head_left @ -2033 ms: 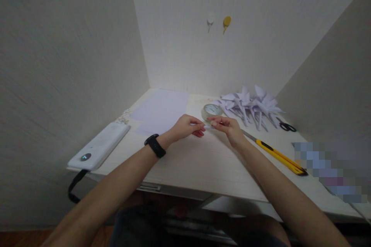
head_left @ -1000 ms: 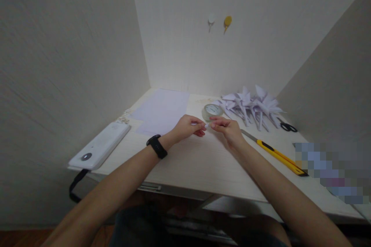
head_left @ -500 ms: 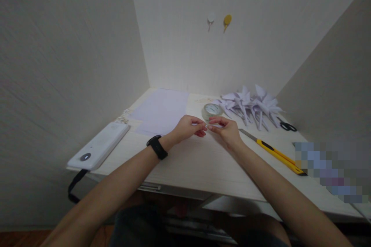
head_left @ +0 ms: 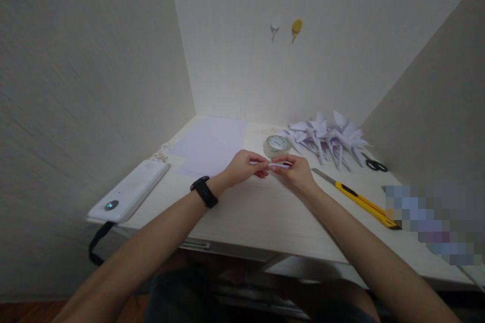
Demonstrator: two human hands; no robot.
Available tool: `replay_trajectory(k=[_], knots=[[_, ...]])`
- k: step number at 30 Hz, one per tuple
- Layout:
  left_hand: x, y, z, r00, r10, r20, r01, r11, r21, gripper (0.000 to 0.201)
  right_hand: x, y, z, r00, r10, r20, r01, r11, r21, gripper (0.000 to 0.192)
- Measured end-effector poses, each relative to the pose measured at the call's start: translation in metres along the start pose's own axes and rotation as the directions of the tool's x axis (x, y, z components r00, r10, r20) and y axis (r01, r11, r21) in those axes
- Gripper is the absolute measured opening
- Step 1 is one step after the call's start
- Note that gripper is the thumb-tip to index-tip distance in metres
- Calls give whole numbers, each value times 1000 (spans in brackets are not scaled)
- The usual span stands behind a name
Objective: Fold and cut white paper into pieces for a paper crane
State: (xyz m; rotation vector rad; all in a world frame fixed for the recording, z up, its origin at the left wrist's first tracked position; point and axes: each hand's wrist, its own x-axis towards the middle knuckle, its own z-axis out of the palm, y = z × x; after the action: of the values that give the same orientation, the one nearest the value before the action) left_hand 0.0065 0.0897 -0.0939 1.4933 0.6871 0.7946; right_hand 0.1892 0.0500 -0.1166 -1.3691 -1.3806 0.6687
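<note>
Paper strip (head_left: 279,165), small, white and narrow, is held level just above the desk (head_left: 265,212), directly in front of the tape roll (head_left: 277,145). Its left end is pinched between thumb and fingertips of the left hand (head_left: 244,166); its right end is pinched likewise by the right hand (head_left: 297,171), so both hands are closed on it, fingertips nearly meeting. A black wristband (head_left: 203,191) is worn on the left wrist. Left of the tape roll, flat white paper sheets (head_left: 212,144) are laid; further left, at the desk's edge, a white device (head_left: 131,191) with a dark round button is seen. Right of the tape roll, a heap of folded paper shapes (head_left: 329,139) is piled, black-handled scissors (head_left: 375,165) beyond it. A yellow utility knife (head_left: 359,203) is laid right of the right hand.
</note>
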Motion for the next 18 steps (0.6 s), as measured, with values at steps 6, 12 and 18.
replay_trajectory(k=[6,12,18], knots=[[-1,1,-1,1000,26,0,-26,999,48,23,-1,-1,0,998,28,53,-34,993,114,33],[-1,2,2,999,34,-27,-33,998,49,19,-2,-7,0,996,57,70,-73,968,240,33],[1,1,1,999,2,-45,0,999,42,17,-2,-10,0,999,33,6,-34,971,235,32]])
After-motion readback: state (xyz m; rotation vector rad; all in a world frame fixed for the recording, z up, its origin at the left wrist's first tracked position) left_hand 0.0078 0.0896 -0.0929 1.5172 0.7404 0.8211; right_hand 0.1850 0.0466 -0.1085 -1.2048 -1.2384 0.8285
